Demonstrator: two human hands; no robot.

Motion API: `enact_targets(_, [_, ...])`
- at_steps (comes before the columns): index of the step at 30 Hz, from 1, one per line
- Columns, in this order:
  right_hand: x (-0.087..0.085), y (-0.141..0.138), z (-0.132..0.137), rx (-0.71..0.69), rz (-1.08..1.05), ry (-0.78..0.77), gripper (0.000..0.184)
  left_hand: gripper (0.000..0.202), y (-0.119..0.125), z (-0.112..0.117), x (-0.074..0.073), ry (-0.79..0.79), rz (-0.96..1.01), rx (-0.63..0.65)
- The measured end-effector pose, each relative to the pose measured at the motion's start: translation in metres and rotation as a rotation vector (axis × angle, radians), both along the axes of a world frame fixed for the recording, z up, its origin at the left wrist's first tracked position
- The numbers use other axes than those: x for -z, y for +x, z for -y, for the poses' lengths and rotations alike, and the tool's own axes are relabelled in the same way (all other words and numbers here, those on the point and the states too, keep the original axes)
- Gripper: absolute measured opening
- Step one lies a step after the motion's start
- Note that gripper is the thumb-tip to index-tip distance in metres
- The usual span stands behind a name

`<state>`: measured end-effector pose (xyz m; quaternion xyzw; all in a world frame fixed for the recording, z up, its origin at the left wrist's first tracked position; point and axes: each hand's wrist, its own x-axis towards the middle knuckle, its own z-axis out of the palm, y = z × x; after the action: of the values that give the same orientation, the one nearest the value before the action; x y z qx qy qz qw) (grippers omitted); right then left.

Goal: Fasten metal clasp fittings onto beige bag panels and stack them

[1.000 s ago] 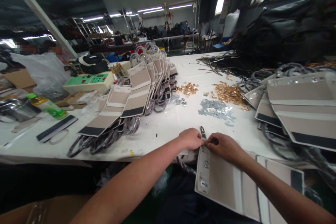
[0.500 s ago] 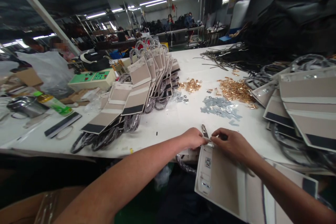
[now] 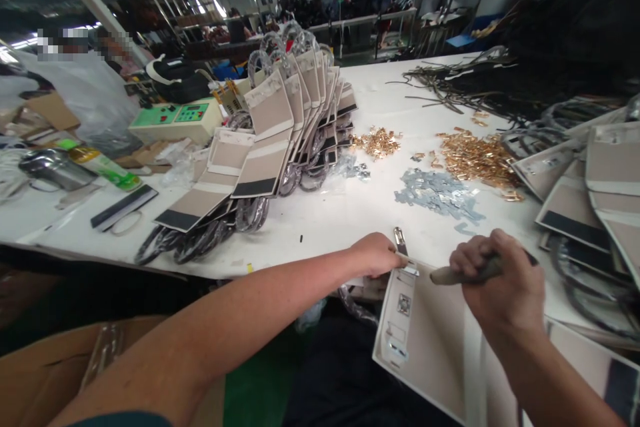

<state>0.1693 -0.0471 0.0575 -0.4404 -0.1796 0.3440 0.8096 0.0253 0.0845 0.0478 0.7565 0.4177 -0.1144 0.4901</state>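
My left hand (image 3: 376, 255) pinches the top edge of a beige bag panel (image 3: 433, 340), beside a small shiny metal plate (image 3: 411, 271). A metal clasp piece (image 3: 399, 237) on a dark strap sticks out just beyond those fingertips. Metal fittings, among them a square one (image 3: 404, 305), sit in a row along the panel's left border. My right hand (image 3: 505, 287) is wrapped round a grey, blunt-ended tool handle (image 3: 450, 275), raised over the panel. Its blunt end points left toward the plate, apart from it; the tool's kind cannot be made out.
Stacked beige bag pieces (image 3: 270, 113) with wrapped handles stand left of centre, more (image 3: 615, 167) at right. Loose gold fittings (image 3: 475, 157) and grey metal plates (image 3: 437, 193) lie ahead. A green-panelled machine (image 3: 175, 120), a bottle (image 3: 103, 167) and a metal pot (image 3: 55, 167) are at left.
My right hand has left the panel's top edge, moved right and up, and now shows the tool in its grip. My left hand stays at the edge. The view has tilted down slightly.
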Motion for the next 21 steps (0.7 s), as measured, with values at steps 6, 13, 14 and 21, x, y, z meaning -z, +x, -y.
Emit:
enact_targets(6, [-0.002,-0.003,-0.017,0.007,-0.185,-0.018,0.034,0.029,0.001,0.0,0.006,0.08,0.008,-0.005])
enact_targets(13, [0.005,-0.038,-0.022,-0.076,0.247,-0.007,0.036,0.04,0.0,0.003,0.01,0.061,0.064,-0.066])
enact_targets(14, [0.004,-0.039,-0.025,-0.124,0.328,-0.074,0.038,0.044,-0.001,0.003,0.01,0.058,0.082,-0.064])
enact_targets(21, [-0.041,-0.025,-0.029,-0.209,0.369,-0.031,0.039,0.04,-0.004,0.003,0.015,0.07,0.115,-0.046])
